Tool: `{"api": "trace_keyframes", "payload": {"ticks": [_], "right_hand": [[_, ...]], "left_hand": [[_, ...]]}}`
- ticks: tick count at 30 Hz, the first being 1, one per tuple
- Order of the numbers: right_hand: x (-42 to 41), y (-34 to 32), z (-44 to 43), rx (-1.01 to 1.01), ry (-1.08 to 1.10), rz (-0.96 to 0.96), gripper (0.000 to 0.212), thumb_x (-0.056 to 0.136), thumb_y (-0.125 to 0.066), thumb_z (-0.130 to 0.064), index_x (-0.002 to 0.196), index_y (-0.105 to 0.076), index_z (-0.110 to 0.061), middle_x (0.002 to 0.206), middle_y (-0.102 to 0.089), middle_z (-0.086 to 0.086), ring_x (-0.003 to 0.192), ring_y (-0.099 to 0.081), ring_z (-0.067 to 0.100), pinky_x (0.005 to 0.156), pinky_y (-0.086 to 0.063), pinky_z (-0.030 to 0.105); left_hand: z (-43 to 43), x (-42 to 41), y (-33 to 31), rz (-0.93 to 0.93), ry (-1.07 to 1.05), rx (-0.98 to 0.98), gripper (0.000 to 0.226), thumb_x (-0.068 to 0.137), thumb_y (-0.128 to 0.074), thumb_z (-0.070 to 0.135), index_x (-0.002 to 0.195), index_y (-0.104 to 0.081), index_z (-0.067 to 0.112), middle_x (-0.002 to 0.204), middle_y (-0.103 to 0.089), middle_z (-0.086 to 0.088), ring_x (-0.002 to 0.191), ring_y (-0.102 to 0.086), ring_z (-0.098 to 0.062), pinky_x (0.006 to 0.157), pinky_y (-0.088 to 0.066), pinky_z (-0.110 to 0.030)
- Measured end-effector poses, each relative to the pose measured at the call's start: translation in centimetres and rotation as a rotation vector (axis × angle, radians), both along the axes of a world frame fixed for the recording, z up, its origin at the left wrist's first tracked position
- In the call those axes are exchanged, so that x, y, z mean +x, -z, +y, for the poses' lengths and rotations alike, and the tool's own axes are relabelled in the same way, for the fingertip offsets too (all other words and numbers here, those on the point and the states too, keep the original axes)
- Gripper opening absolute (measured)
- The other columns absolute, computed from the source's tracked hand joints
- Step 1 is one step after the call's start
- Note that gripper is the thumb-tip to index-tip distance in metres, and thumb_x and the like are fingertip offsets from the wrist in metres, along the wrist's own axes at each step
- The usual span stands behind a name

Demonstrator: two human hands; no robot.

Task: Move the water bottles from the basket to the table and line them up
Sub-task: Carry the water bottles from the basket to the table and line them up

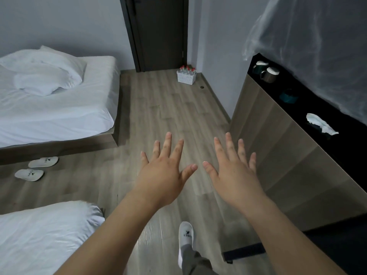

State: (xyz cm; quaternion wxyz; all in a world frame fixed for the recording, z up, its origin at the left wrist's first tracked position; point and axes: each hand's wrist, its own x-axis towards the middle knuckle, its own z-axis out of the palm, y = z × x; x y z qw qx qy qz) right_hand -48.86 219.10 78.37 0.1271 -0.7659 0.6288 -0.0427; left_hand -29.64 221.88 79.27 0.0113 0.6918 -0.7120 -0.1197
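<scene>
A white plastic basket [186, 78] stands on the wooden floor in the far corner, beside the dark door. Several clear water bottles [186, 69] with red caps stand upright inside it. Along the right wall runs a table [325, 116] with a black top and wooden side. My left hand [165, 171] and my right hand [234, 171] are stretched out in front of me, palms down, fingers spread, holding nothing. Both hands hover over the floor, far from the basket.
A bed [57, 102] with white sheets fills the left side, and a second bed [45, 237] is at the lower left. Two white slippers [36, 168] lie by the bed. Cups [267, 71], a dark bowl [289, 96] and a crumpled tissue [319, 124] sit on the table. My slippered foot [185, 235] is on the floor.
</scene>
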Motion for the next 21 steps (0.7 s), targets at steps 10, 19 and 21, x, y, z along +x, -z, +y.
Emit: {"api": "trace_keyframes", "payload": {"ticks": [10,19,21], "right_hand": [[8.2,1.0,-18.8,0.035,0.007,-0.070,0.075,0.103,-0.018,-0.066,0.163,0.014,-0.033,0.168,0.030,-0.003,0.155,0.027,0.028,0.125,0.009,0.059],[17.6,-0.7,-34.5,0.020,-0.067,-0.048,0.075,0.102,-0.017,-0.066,0.162,0.015,-0.035,0.167,0.031,-0.004,0.154,0.029,0.027,0.124,0.011,0.059],[20.0,-0.5,-37.8,0.012,-0.063,-0.034,0.076,0.102,-0.018,-0.066,0.162,0.015,-0.034,0.168,0.030,-0.003,0.154,0.028,0.028,0.123,0.011,0.060]], "left_hand": [[-18.5,8.6,-0.1,-0.058,-0.038,0.042,0.086,0.090,-0.006,0.078,0.161,0.013,0.034,0.166,0.028,0.002,0.157,0.012,-0.028,0.125,-0.003,-0.060],[-32.0,17.6,-1.0,-0.019,-0.112,0.033,0.089,0.085,-0.005,0.078,0.162,0.011,0.034,0.167,0.026,0.001,0.157,0.009,-0.028,0.125,-0.008,-0.060],[-35.4,20.1,-0.6,-0.016,-0.108,0.027,0.089,0.086,-0.005,0.078,0.162,0.011,0.034,0.167,0.026,0.001,0.157,0.009,-0.028,0.124,-0.009,-0.061]]}}
